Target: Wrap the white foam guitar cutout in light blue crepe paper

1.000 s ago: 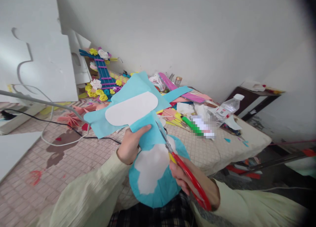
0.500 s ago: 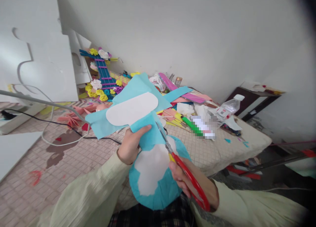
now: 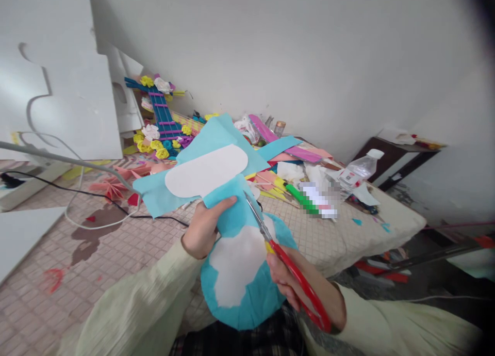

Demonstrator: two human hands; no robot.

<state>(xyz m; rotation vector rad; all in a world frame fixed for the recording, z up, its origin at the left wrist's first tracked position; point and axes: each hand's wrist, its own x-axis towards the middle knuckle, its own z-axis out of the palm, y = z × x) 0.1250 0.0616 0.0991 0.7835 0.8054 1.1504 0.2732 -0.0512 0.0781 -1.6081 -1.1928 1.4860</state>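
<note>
My left hand (image 3: 204, 227) is closed, its thumb pressing a folded flap of light blue paper (image 3: 228, 201). That blue sheet spreads around a white long oval cutout (image 3: 207, 170) with rounded ends. My right hand (image 3: 288, 278) grips red-handled scissors (image 3: 299, 276), whose metal blades lie along the right edge of the flap and point up and away. Whether the blades are fully together I cannot tell. Below, near my lap, sits a round white piece (image 3: 235, 263) with blue paper folded over its rim, partly behind my right hand.
Behind stands a blue guitar-neck shape (image 3: 164, 111) with paper flowers. A plastic bottle (image 3: 359, 167), a green cutter (image 3: 303, 198) and paper strips lie to the right. Cables (image 3: 127, 211) and pink folded paper (image 3: 112, 185) are on the left of the table (image 3: 328, 237).
The scissors and my right hand have shifted very slightly right and down. The blue paper and my left hand have barely moved.
</note>
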